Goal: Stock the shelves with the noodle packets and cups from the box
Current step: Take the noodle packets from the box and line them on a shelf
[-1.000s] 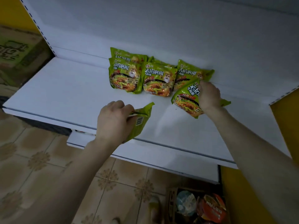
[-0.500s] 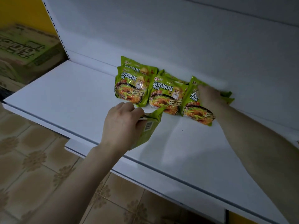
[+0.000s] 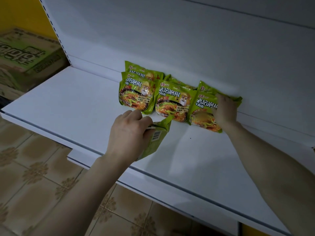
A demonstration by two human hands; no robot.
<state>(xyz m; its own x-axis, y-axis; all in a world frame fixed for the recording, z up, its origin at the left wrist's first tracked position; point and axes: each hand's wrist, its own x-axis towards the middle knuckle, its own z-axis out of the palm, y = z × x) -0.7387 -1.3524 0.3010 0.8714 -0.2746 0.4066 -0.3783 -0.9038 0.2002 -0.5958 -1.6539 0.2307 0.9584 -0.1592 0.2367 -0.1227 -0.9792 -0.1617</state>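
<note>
Held packet: the left hand (image 3: 127, 135) grips a green noodle packet, the held packet (image 3: 157, 138), by its upper edge, fingers curled round it. Its back faces the camera and shows a barcode. It hangs tilted over the front half of the shelf, just before the row.
Row at the back: three green packets stand face out, leaning against the back panel (image 3: 170, 40): the left packet (image 3: 136, 94), the middle packet (image 3: 172, 101) and the right packet (image 3: 202, 108), side by side and touching. Each shows a bowl of noodles, white lettering and a cartoon figure.
Second layer: more green packets, the rear packets (image 3: 141, 72), stand behind them, only their top edges showing.
Right hand: the right hand (image 3: 225, 110) lies on the right packet, its fingers bent over the upper right part and holding it.
Carton: a cardboard carton (image 3: 25, 55) with green print sits to the left of the shelving, its contents hidden.
Surface: a white shelf (image 3: 68, 103), with a lower shelf (image 3: 102, 166) jutting out beneath it.
Room: a brown patterned tile floor (image 3: 34, 184) and a yellow wall (image 3: 22, 14). The light is dim.
</note>
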